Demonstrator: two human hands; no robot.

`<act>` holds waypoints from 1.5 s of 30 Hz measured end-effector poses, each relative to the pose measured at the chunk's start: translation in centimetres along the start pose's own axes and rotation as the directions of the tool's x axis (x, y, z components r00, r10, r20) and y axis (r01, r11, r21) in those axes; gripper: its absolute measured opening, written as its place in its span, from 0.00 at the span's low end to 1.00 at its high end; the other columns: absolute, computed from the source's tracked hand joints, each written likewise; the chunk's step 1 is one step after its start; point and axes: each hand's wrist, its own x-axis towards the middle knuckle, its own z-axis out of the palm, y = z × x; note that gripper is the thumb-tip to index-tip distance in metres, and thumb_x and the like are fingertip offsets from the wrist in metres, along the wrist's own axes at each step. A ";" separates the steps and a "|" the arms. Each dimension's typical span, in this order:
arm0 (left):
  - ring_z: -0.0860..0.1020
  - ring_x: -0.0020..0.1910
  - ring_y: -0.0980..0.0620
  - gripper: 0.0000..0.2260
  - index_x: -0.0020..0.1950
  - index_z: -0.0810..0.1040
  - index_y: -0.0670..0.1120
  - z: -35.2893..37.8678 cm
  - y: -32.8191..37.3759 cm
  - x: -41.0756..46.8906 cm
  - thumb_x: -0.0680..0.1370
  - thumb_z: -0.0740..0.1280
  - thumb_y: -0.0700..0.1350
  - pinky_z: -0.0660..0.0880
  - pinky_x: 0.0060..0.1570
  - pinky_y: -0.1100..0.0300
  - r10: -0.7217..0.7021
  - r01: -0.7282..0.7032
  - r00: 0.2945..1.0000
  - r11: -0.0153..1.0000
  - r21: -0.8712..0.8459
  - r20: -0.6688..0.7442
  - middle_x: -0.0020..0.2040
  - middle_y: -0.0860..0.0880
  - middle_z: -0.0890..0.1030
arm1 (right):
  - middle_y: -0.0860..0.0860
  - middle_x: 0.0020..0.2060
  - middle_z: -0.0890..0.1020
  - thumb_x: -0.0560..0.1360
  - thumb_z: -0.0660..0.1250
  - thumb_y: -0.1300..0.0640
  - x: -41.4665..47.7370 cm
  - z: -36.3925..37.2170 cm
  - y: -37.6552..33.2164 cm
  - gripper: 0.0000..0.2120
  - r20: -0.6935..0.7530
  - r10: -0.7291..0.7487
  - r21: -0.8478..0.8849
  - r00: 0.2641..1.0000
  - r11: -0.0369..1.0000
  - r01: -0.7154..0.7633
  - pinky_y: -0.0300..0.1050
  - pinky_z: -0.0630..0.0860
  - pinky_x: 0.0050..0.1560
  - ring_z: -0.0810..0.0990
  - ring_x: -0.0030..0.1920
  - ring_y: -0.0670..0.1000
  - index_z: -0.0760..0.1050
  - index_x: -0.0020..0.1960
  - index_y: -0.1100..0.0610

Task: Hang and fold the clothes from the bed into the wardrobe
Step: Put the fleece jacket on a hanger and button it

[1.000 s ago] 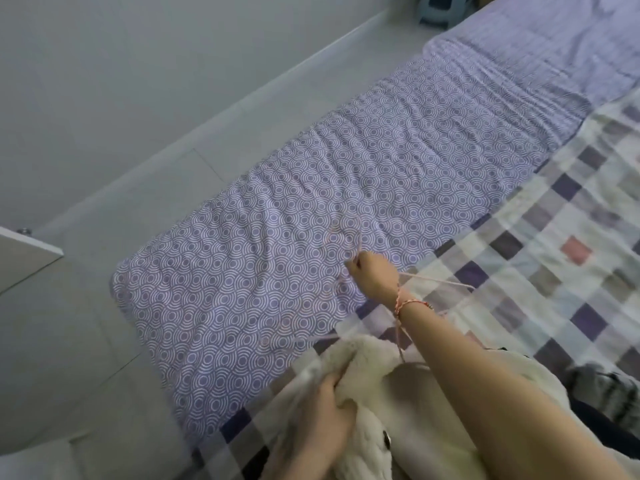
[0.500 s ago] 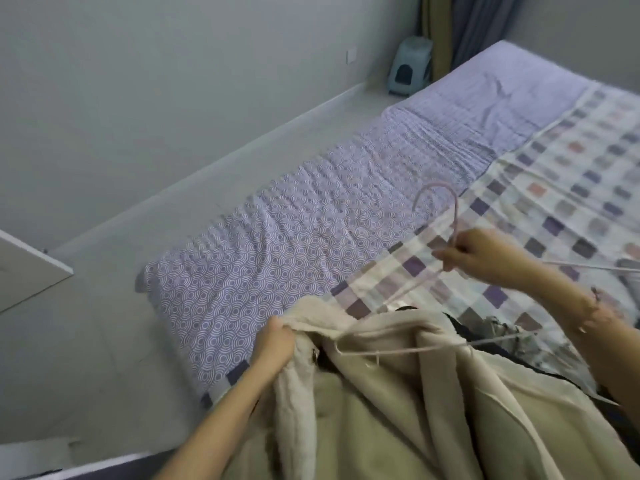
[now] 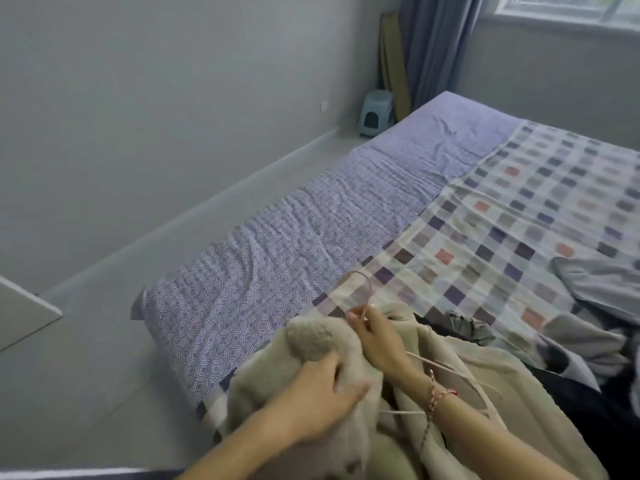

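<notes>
The bed (image 3: 277,254) hadn't changed from half a second before, with other clothes (image 3: 595,285) heaped well off past the right knuckles. The cream jacket (image 3: 540,431) lay bunched at the near edge under both hands. The hanger (image 3: 369,288) had come down from mid-air into the jacket, only its hook poking out just beyond the fingertips. The right hand (image 3: 375,339) pinched the hanger's neck, and the left hand (image 3: 322,393) had slid closer, fingers curled into the fleece collar. Looked nearly hung, wardrobe probably next.
</notes>
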 end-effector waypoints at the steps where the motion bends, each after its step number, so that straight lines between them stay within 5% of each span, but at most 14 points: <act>1: 0.75 0.40 0.58 0.15 0.45 0.72 0.49 -0.7 -0.2 0.2 0.75 0.62 0.61 0.67 0.40 0.66 0.041 -0.040 0.999 0.999 0.007 -0.036 0.42 0.51 0.78 | 0.47 0.36 0.80 0.79 0.61 0.53 0.1 -0.6 0.0 0.11 -0.053 -0.015 0.039 0.998 0.999 0.017 0.49 0.71 0.48 0.78 0.42 0.48 0.72 0.37 0.50; 3: 0.73 0.49 0.58 0.31 0.53 0.74 0.49 -1.8 -1.9 2.4 0.67 0.56 0.72 0.66 0.51 0.67 0.175 -0.133 0.963 0.970 0.202 -0.206 0.51 0.52 0.76 | 0.43 0.26 0.76 0.79 0.62 0.57 0.2 -1.6 -0.2 0.18 -0.112 -0.028 0.174 0.993 0.984 0.047 0.45 0.69 0.40 0.73 0.32 0.40 0.70 0.30 0.49; 5: 0.71 0.60 0.49 0.43 0.65 0.69 0.48 -1.7 -2.7 4.9 0.62 0.52 0.77 0.65 0.61 0.57 0.237 -0.182 0.965 0.915 0.361 -0.112 0.61 0.49 0.73 | 0.43 0.23 0.74 0.78 0.62 0.59 0.1 -1.7 -0.6 0.19 -0.132 -0.050 0.249 0.990 0.965 0.081 0.40 0.67 0.37 0.73 0.28 0.38 0.70 0.29 0.49; 9: 0.75 0.59 0.44 0.27 0.63 0.69 0.49 0.0 -2.0 7.5 0.73 0.58 0.66 0.69 0.54 0.56 0.149 -0.182 0.982 0.897 0.402 0.113 0.60 0.46 0.78 | 0.43 0.22 0.75 0.79 0.60 0.61 -0.7 -2.2 -0.6 0.16 0.012 -0.078 0.341 0.997 0.937 0.069 0.36 0.68 0.33 0.72 0.25 0.39 0.73 0.33 0.53; 14: 0.78 0.57 0.50 0.35 0.62 0.75 0.53 -2.5 -6.8 8.3 0.66 0.50 0.71 0.73 0.54 0.58 0.194 -0.204 0.979 0.958 0.201 0.066 0.57 0.49 0.81 | 0.53 0.37 0.79 0.78 0.60 0.66 1.4 -8.0 2.4 0.06 -0.114 0.144 0.506 0.983 0.860 -0.067 0.31 0.72 0.35 0.75 0.34 0.44 0.75 0.50 0.61; 18: 0.79 0.55 0.51 0.40 0.61 0.77 0.50 -4.0 -8.6 7.6 0.62 0.49 0.74 0.71 0.50 0.62 0.229 -0.227 0.973 0.967 0.118 -0.001 0.55 0.49 0.82 | 0.60 0.57 0.77 0.76 0.60 0.69 3.7 -10.3 9.7 0.17 -0.002 0.373 0.008 0.928 0.928 -0.373 0.43 0.78 0.50 0.78 0.48 0.53 0.70 0.64 0.62; 21: 0.78 0.53 0.54 0.39 0.60 0.77 0.50 -4.6 -8.5 7.8 0.64 0.47 0.72 0.66 0.43 0.67 0.250 -0.247 0.968 0.950 0.193 0.005 0.55 0.50 0.81 | 0.58 0.64 0.71 0.71 0.59 0.70 5.7 -9.0 11.5 0.30 0.245 0.307 -0.348 0.920 0.913 -0.212 0.51 0.69 0.66 0.70 0.65 0.57 0.64 0.72 0.55; 24: 0.78 0.52 0.57 0.43 0.60 0.77 0.49 -5.1 -8.6 7.9 0.62 0.48 0.77 0.63 0.39 0.72 0.267 -0.262 0.964 0.949 0.178 -0.004 0.55 0.50 0.82 | 0.51 0.57 0.75 0.71 0.58 0.70 7.4 -7.9 10.5 0.23 0.565 0.362 -0.382 0.742 0.911 -0.154 0.44 0.71 0.62 0.72 0.61 0.51 0.74 0.63 0.54; 27: 0.79 0.51 0.56 0.49 0.59 0.79 0.49 -5.6 -9.6 7.6 0.60 0.43 0.81 0.67 0.42 0.69 0.274 -0.267 0.961 0.951 0.159 -0.026 0.53 0.50 0.83 | 0.50 0.45 0.75 0.71 0.62 0.68 7.2 -7.0 8.7 0.10 0.753 0.445 -0.429 0.485 0.890 -0.152 0.30 0.73 0.43 0.73 0.46 0.47 0.73 0.48 0.56; 29: 0.80 0.51 0.52 0.49 0.59 0.79 0.48 -5.6 -10.1 7.4 0.60 0.42 0.81 0.69 0.44 0.65 0.264 -0.261 0.965 0.951 0.166 0.003 0.52 0.49 0.83 | 0.51 0.47 0.78 0.68 0.69 0.63 7.4 -6.3 9.6 0.15 0.793 0.461 -0.468 0.398 0.879 -0.087 0.31 0.75 0.45 0.76 0.48 0.48 0.75 0.54 0.62; 32: 0.80 0.54 0.50 0.46 0.59 0.79 0.48 -6.3 -10.1 7.8 0.61 0.48 0.80 0.68 0.45 0.63 0.208 -0.202 0.978 0.964 0.172 -0.015 0.53 0.48 0.83 | 0.54 0.53 0.81 0.63 0.72 0.43 7.6 -6.4 10.3 0.29 0.650 0.455 -0.588 0.608 0.808 0.024 0.42 0.76 0.54 0.79 0.52 0.53 0.77 0.57 0.61; 36: 0.78 0.57 0.45 0.22 0.63 0.75 0.49 -5.1 -10.7 8.8 0.77 0.58 0.61 0.72 0.51 0.58 0.068 -0.050 0.997 0.943 0.328 -0.043 0.57 0.44 0.81 | 0.56 0.49 0.81 0.74 0.63 0.55 6.9 -10.8 8.5 0.11 0.227 0.262 -0.660 0.938 0.750 -0.050 0.44 0.75 0.49 0.79 0.48 0.54 0.77 0.51 0.61; 40: 0.78 0.55 0.43 0.22 0.58 0.76 0.47 -4.0 -8.0 9.8 0.77 0.58 0.62 0.73 0.51 0.55 0.063 -0.018 0.992 0.927 0.376 -0.108 0.55 0.42 0.81 | 0.59 0.51 0.79 0.74 0.61 0.62 5.9 -14.2 4.7 0.07 0.032 0.136 -0.553 0.990 0.828 -0.096 0.43 0.69 0.44 0.77 0.51 0.58 0.72 0.51 0.63; 45: 0.79 0.43 0.56 0.37 0.40 0.77 0.57 -3.7 -2.8 7.0 0.56 0.46 0.83 0.70 0.39 0.67 0.231 -0.229 0.972 0.972 0.053 -0.050 0.42 0.53 0.82 | 0.61 0.54 0.75 0.74 0.59 0.65 3.9 -16.3 1.3 0.13 -0.165 0.132 -0.345 0.977 0.921 -0.183 0.45 0.71 0.44 0.75 0.50 0.56 0.69 0.58 0.68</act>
